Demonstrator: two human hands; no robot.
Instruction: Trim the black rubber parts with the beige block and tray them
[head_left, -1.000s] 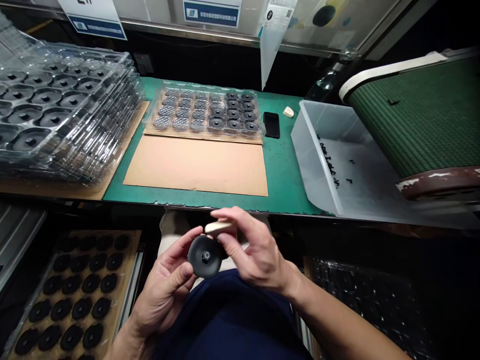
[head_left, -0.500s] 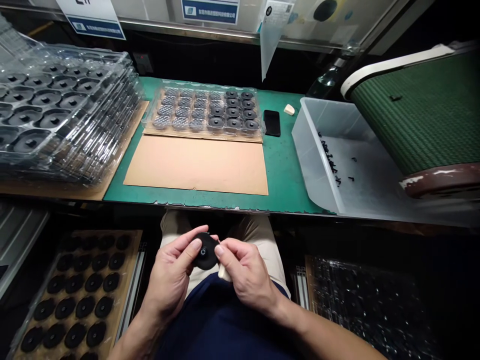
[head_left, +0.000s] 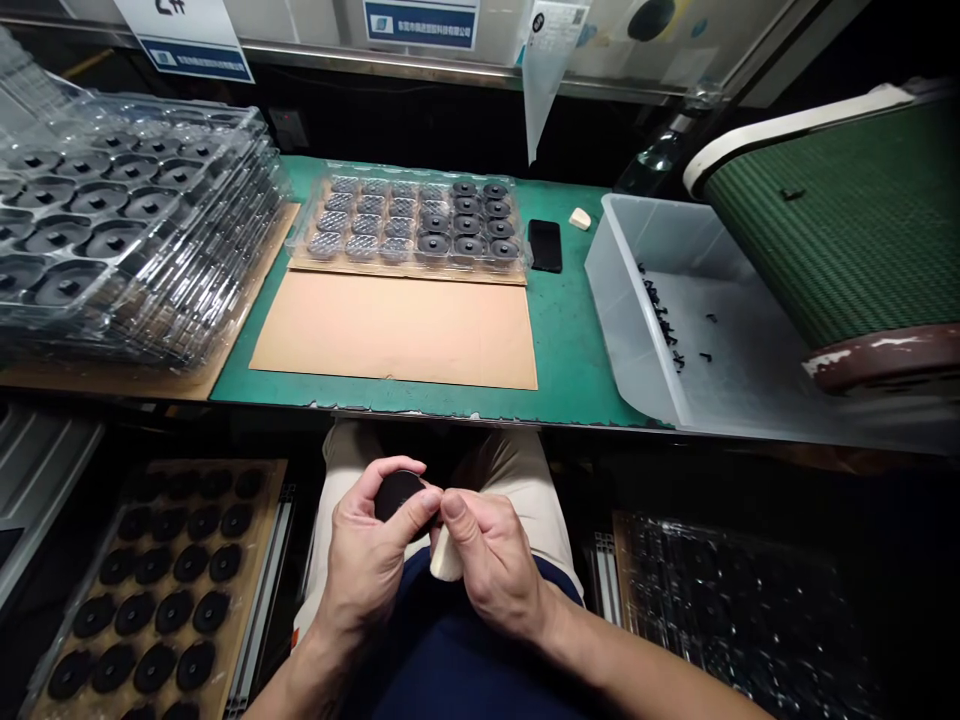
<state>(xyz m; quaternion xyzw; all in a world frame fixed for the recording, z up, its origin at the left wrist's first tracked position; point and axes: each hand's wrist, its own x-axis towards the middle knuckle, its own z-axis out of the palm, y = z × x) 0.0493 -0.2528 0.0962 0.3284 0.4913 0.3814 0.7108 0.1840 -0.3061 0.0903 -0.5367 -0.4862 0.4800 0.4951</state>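
Over my lap, my left hand [head_left: 375,550] is closed around a black round disc [head_left: 397,492], with the thumb on its near edge. The disc is tilted, and its hub cannot be made out from here. Right beside it, my right hand [head_left: 491,555] is closed in a pinch, thumb and fingertips at the disc's right edge. A cream-coloured piece [head_left: 446,558] sticks out below its fingers, the rest hidden in the grip. Its exact kind does not show.
On the green bench a clear tray [head_left: 300,245] holds similar black discs, behind a cardboard sheet [head_left: 394,330]. Stacked trays [head_left: 202,300] stand left; a black phone [head_left: 545,246], a cream lump [head_left: 580,218] and a translucent bin [head_left: 637,320] with small black bits right. More disc trays flank my legs.
My left hand has turned the disc, so its hub no longer shows. The right hand's thumb has moved up, and more of the cream-coloured piece is visible.
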